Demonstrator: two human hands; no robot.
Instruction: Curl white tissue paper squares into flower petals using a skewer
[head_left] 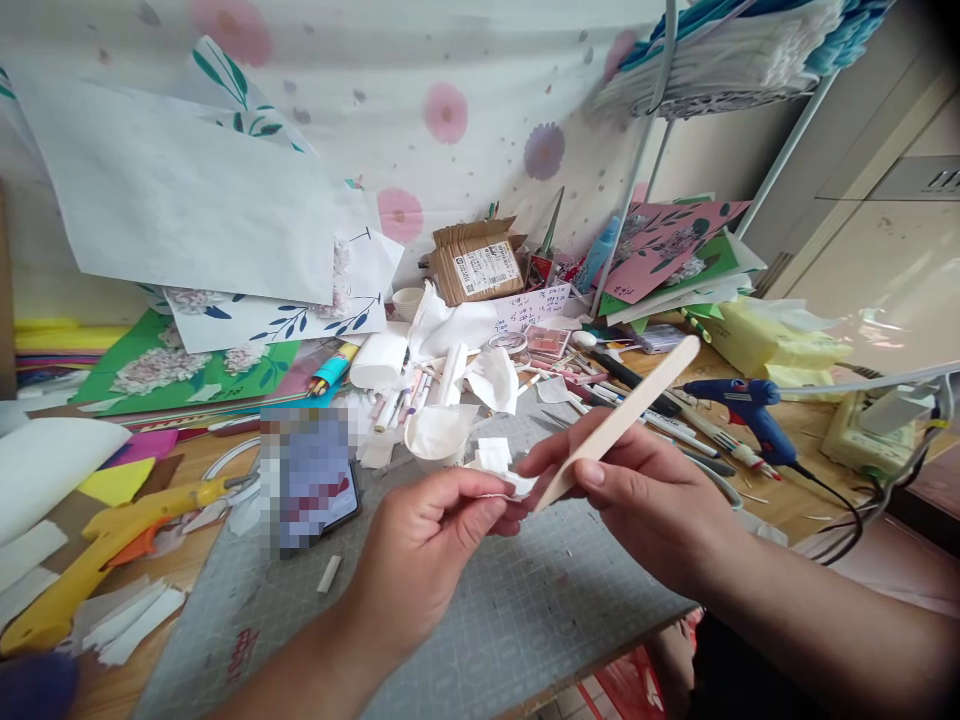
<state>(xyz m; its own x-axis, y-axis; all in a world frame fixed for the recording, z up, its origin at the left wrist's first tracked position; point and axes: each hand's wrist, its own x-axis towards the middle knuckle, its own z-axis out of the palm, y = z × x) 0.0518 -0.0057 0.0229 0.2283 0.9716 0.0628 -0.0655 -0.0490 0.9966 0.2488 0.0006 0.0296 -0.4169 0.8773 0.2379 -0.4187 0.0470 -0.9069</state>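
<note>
My left hand (442, 540) pinches a small piece of white paper (517, 486) between thumb and fingers, above the grey cutting mat (525, 620). A flat wooden craft stick (622, 420) is gripped in my right hand (637, 490), slanting up to the right. Its lower end comes close to the white paper, and I cannot tell whether they touch. The right fingertips are near the paper too. Just behind the hands stands a white paper cup (436, 440), with small white paper squares (493, 454) beside it.
A phone (319, 480) rests on the mat's left. Yellow (112, 540) and blue (742, 405) glue guns lie at either side. Pens, paper scraps and a cardboard box (480, 265) crowd the back. Cables (844, 530) hang at the right; large white sheets (195, 190) stand at left.
</note>
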